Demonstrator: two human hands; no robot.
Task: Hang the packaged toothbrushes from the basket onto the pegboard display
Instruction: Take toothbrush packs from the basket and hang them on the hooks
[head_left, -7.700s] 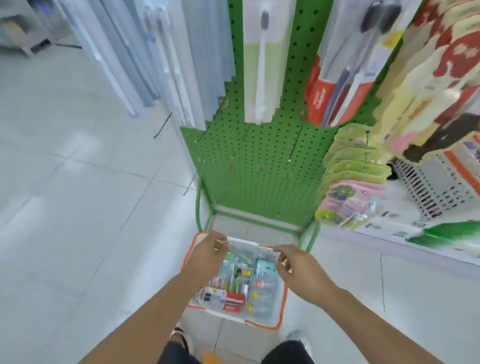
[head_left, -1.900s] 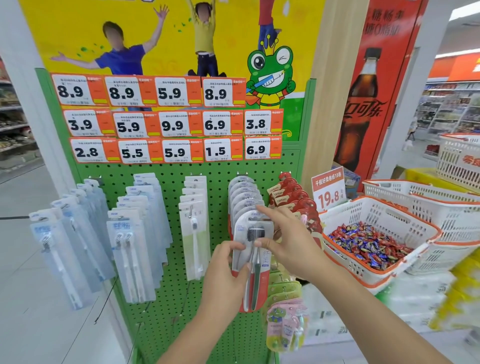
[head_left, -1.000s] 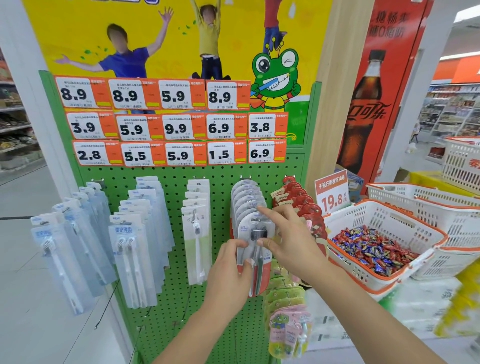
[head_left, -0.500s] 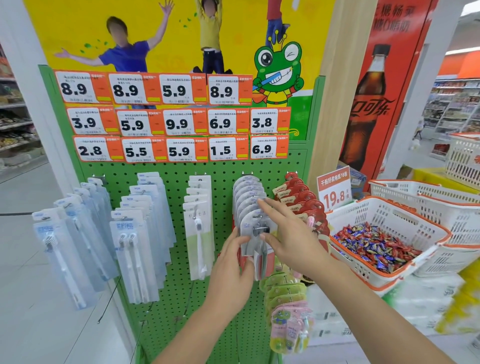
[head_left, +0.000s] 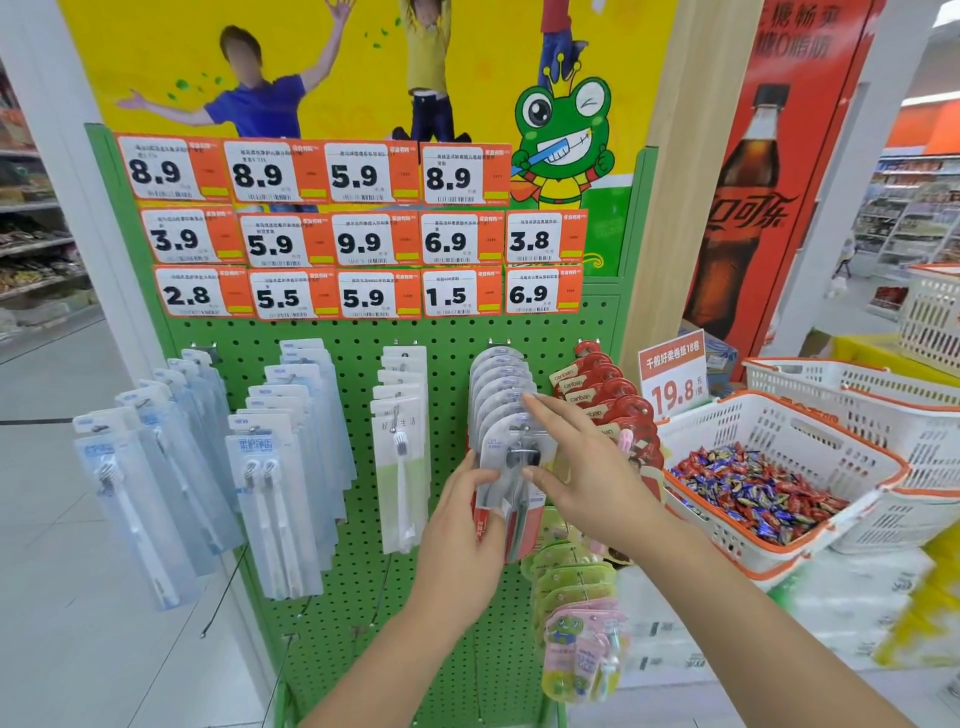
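Head view: left hand (head_left: 457, 535) grip clamps the glossy round-topped toothbrush pack (head_left: 506, 467) (clear blister); right hand (head_left: 587, 467) fingers straight.

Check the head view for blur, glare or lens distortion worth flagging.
Head view: wide-angle bending bows the pillar edges; the price tags read sharp; the lower right corner smears; glare sheens the floor at left; both hands, left hand and right hand, show crisp on the toothbrush pack.

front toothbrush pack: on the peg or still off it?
Cannot tell. The toothbrush pack sits at the front of the hanging row, but the left hand grips its lower part and the right hand touches its top.
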